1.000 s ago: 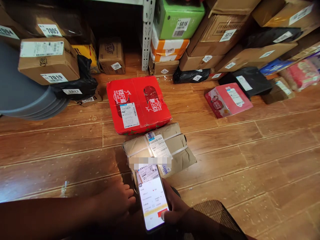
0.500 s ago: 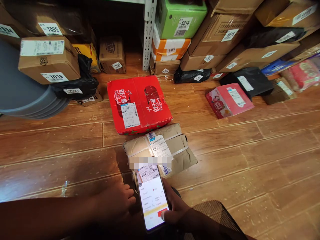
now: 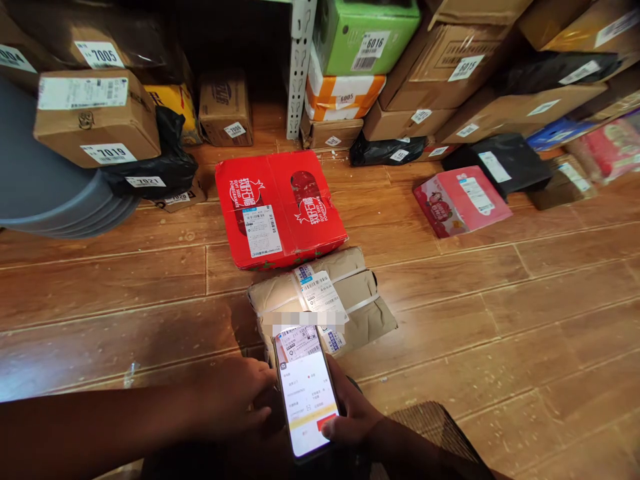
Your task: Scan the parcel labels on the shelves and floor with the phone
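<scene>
My right hand (image 3: pixel 353 410) holds a smartphone (image 3: pixel 305 400) upright, its thumb resting on the lower right of the lit screen by a red button. The screen shows a shipping label above a white panel of text. My left hand (image 3: pixel 245 390) is beside the phone's left edge, index finger stretched toward it and thumb apart below; I see nothing in it. Beyond the phone lies a beige wrapped parcel (image 3: pixel 280 290) with white straps and a shipping label, partly covered by the phone. A red pomegranate box (image 3: pixel 285 247) rests just behind the parcel.
Numbered boxes stand at the back left, near a grey round tub (image 3: pixel 65 207). A perforated metal shelf post (image 3: pixel 300 73) rises beside a green box (image 3: pixel 350 40) on stacked cartons. A pink box (image 3: pixel 450 200) and black package (image 3: pixel 525 167) lie on the wooden floor at right.
My left hand has loosened from a closed fist, its index finger now extended toward the phone's edge. My right hand keeps the phone in nearly the same place.
</scene>
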Available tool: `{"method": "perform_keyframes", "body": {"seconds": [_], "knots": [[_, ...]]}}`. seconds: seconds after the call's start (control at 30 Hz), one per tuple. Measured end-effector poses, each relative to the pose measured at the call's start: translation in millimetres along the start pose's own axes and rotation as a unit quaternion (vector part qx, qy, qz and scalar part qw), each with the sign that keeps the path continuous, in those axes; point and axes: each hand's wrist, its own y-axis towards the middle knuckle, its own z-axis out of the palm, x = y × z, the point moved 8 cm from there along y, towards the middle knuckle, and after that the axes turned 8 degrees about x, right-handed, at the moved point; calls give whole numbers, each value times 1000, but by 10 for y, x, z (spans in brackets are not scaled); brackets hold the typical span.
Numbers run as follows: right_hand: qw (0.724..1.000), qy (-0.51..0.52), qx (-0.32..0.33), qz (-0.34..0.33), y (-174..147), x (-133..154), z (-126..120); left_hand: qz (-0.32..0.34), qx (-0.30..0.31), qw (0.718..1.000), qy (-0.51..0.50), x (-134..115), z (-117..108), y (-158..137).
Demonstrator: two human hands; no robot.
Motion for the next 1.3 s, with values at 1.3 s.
{"method": "perform_keyframes", "body": {"seconds": [1.3], "knots": [[970,-80,-140,-184,-1461,3147,2751,69,-241,917,-310,-3751,-2602,-2233]]}}
